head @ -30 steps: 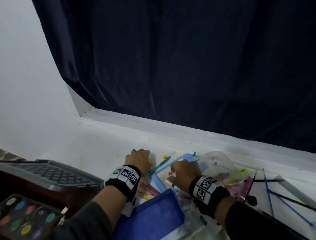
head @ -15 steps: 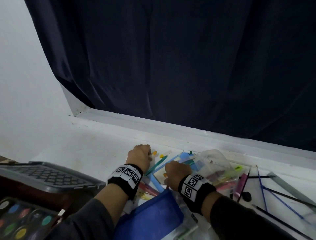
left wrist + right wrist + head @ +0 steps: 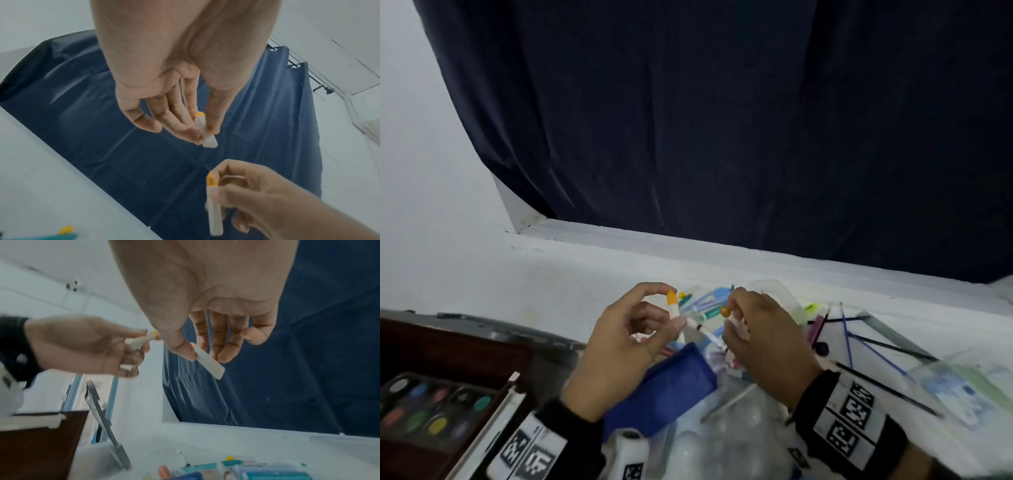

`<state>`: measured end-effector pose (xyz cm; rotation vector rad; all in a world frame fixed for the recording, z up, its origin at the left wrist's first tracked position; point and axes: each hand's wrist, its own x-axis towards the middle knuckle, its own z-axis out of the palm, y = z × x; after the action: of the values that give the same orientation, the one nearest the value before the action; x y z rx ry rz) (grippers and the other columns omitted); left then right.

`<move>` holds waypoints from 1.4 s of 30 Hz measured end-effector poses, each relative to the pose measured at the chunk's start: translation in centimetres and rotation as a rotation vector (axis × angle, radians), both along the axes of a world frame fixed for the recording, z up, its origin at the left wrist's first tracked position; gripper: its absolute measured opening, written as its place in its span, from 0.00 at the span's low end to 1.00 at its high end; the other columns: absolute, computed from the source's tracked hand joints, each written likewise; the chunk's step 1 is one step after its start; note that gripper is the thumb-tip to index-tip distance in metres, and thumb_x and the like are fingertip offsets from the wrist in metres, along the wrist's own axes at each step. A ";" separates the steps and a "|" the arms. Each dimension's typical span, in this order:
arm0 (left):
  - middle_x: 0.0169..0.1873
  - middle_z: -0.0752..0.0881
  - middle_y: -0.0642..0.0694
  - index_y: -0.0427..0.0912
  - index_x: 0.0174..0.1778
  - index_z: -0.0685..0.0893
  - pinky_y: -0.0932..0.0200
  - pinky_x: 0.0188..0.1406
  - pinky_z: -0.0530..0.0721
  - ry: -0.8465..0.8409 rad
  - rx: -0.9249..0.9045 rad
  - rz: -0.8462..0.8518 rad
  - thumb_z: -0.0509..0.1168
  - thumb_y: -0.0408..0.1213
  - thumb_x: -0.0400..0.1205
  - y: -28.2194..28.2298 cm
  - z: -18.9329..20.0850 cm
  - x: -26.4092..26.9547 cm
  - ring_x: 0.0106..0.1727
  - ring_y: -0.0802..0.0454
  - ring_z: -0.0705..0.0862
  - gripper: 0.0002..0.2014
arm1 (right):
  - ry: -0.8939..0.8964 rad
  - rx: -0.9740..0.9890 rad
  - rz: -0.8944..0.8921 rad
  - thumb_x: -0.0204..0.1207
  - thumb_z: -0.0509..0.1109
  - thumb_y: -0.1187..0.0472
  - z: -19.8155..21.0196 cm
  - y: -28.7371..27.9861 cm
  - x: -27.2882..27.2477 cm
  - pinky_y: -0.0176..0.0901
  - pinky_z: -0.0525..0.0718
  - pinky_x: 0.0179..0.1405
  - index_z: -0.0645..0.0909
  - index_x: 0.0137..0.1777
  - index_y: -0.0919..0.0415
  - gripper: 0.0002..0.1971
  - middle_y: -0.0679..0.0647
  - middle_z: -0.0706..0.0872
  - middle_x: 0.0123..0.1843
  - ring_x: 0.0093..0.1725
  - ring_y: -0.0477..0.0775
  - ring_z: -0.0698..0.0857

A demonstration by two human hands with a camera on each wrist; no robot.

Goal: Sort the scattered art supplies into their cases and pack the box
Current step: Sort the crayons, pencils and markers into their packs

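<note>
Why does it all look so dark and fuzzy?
Head view: dim light, and the thin brushes at the right edge smear. Left wrist view: the left hand is fairly sharp, while the right hand looks soft. Right wrist view: the paint box corner is blurred.

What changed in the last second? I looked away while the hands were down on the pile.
Both hands lifted off the pile: the left hand now pinches an orange-tipped white piece, the right hand another. The blue pouch stayed put.
</note>
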<state>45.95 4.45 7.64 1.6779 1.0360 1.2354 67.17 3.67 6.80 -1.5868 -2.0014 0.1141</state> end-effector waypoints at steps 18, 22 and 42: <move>0.28 0.91 0.44 0.43 0.42 0.87 0.67 0.29 0.77 0.336 -0.324 -0.334 0.77 0.40 0.78 -15.3 -9.7 1.9 0.26 0.60 0.85 0.06 | 0.421 -0.463 -0.062 0.81 0.70 0.62 -8.3 -19.5 0.7 0.32 0.80 0.35 0.80 0.51 0.52 0.05 0.48 0.85 0.40 0.36 0.43 0.86; 0.30 0.91 0.50 0.48 0.41 0.85 0.64 0.30 0.80 0.487 -0.255 -0.317 0.78 0.44 0.77 -15.4 -10.3 2.5 0.29 0.57 0.86 0.08 | 0.391 -0.532 -0.046 0.82 0.67 0.64 -9.2 -20.4 0.4 0.29 0.78 0.35 0.80 0.52 0.55 0.04 0.51 0.85 0.39 0.37 0.46 0.84; 0.52 0.80 0.59 0.62 0.64 0.82 0.59 0.52 0.79 1.064 0.080 -0.389 0.73 0.64 0.72 -15.7 -11.4 2.9 0.51 0.59 0.79 0.26 | 0.214 -0.534 -0.029 0.73 0.78 0.60 -10.1 -20.1 -0.1 0.24 0.76 0.38 0.86 0.48 0.56 0.06 0.46 0.86 0.44 0.43 0.43 0.83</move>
<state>48.80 -11.22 -3.74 2.5090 1.1334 0.0561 67.10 -16.46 -3.33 -1.8225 -1.8695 0.8301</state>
